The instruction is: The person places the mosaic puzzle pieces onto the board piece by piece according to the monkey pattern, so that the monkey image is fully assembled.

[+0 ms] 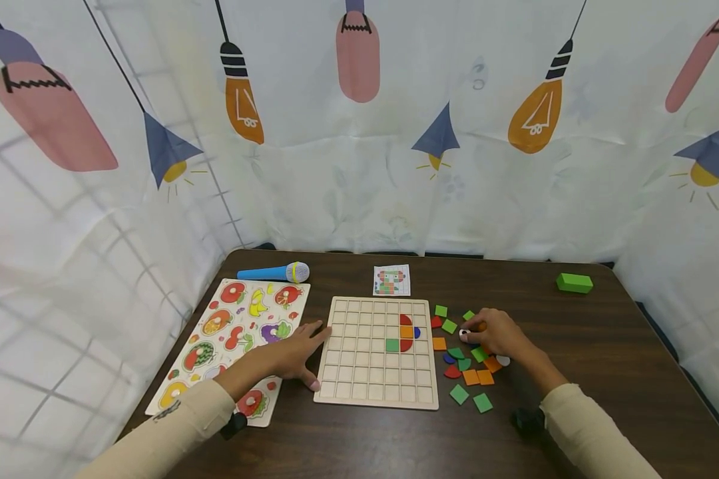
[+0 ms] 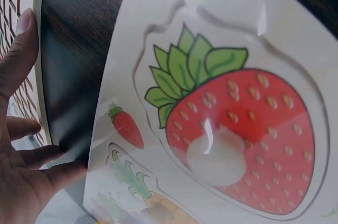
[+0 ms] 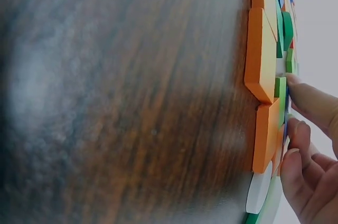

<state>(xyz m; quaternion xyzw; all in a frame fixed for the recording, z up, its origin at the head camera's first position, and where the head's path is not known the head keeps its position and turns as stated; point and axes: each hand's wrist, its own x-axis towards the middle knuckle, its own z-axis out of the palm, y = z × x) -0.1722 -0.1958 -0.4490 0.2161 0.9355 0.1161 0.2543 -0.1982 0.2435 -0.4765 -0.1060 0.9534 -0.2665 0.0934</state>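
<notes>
Two grips: left hand (image 1: 292, 351) wide, at board (image 1: 359, 374); right hand (image 1: 498, 332) narrow, at disc (image 1: 463, 333), pinch unclear. Probably best: lift disc by rim, clear of tiles (image 1: 449, 326) beside grip.

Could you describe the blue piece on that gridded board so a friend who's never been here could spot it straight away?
On the dark brown table, find the pale gridded board beside the left hand. In its right half, look for the orange square. The blue half-circle is immediately right of it, the only blue piece on the board.
</notes>
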